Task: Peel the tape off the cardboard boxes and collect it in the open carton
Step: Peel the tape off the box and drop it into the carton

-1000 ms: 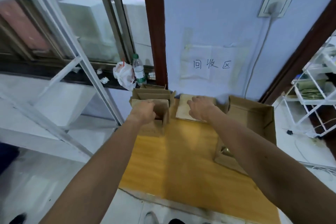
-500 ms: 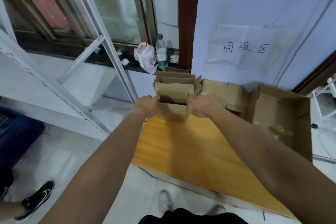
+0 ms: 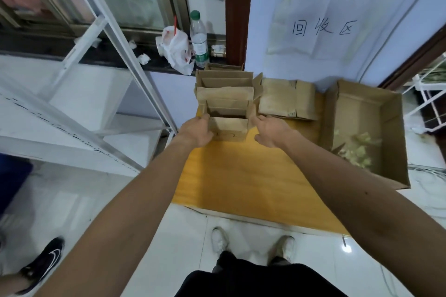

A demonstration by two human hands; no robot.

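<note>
A small open cardboard box (image 3: 230,128) stands at the far left of the yellow board (image 3: 241,176), in front of a second open box (image 3: 224,82). My left hand (image 3: 196,131) grips its left side. My right hand (image 3: 271,130) holds its right side, fingers around the flap. A flattened cardboard box (image 3: 287,100) lies just right of them. The large open carton (image 3: 388,132) sits at the right, with crumpled yellowish tape (image 3: 354,152) piled inside.
A white metal shelf frame (image 3: 101,84) stands to the left. On the dark sill behind are a plastic bottle (image 3: 199,41) and a white bag (image 3: 175,48). A white rack (image 3: 432,94) is far right. Someone's black shoe (image 3: 43,263) is at bottom left.
My right hand left the flattened cardboard and came to the small box's right side. The view tilted down and back, bringing my feet and the open carton's inside into sight.
</note>
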